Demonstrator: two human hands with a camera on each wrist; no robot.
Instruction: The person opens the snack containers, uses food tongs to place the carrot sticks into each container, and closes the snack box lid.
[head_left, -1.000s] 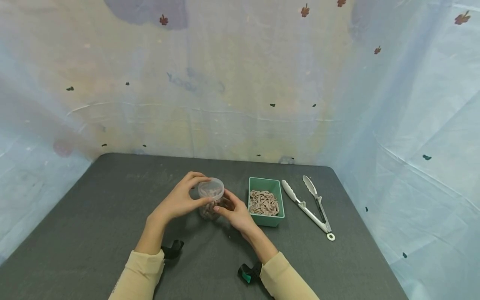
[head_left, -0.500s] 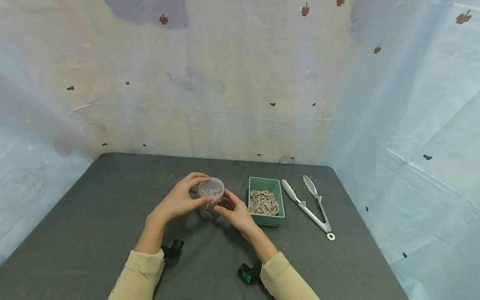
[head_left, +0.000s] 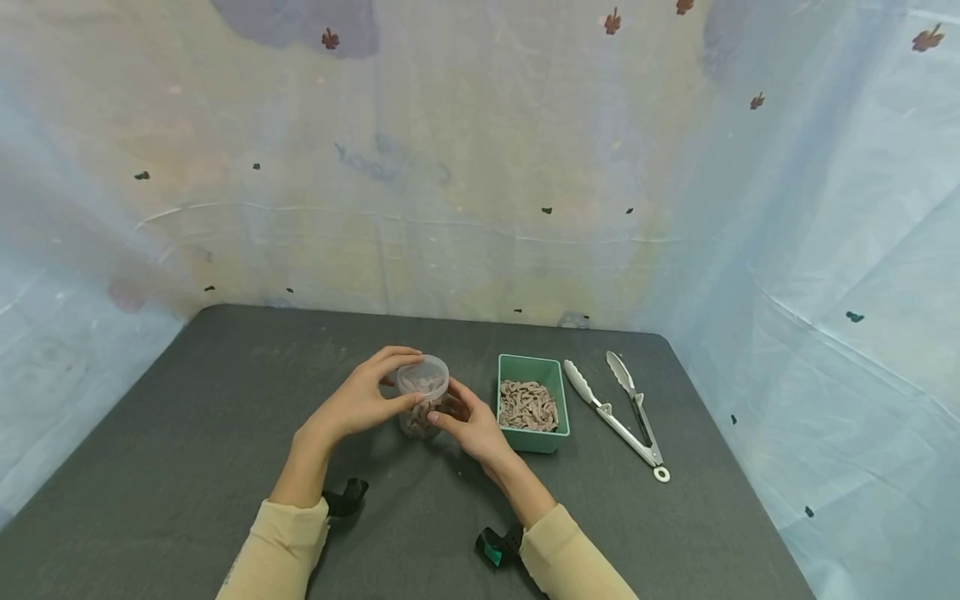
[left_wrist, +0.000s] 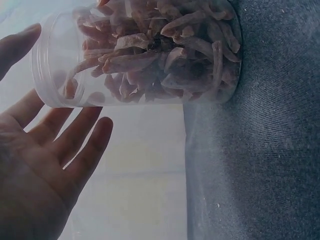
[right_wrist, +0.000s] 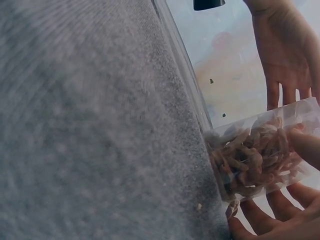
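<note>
A clear plastic jar (head_left: 420,417) stands upright on the dark table, filled most of the way with brown, strip-like dried pieces (left_wrist: 150,55). Its translucent screw lid (head_left: 423,377) sits on top. My left hand (head_left: 360,400) grips the lid from the left, thumb on the near side and fingers on the far side. Lower down, my right hand (head_left: 472,425) holds the jar's body from the right, its thumb across the front. In the right wrist view a small piece (right_wrist: 232,208) lies by the jar's base, close to the right fingers.
Just right of the right hand, a green rectangular tray (head_left: 536,442) holds many similar brown pieces (head_left: 528,406). Metal tongs (head_left: 622,425) lie spread beyond it, near the table's right side. Patterned sheeting (head_left: 450,167) hangs behind the table (head_left: 187,467) and along its sides.
</note>
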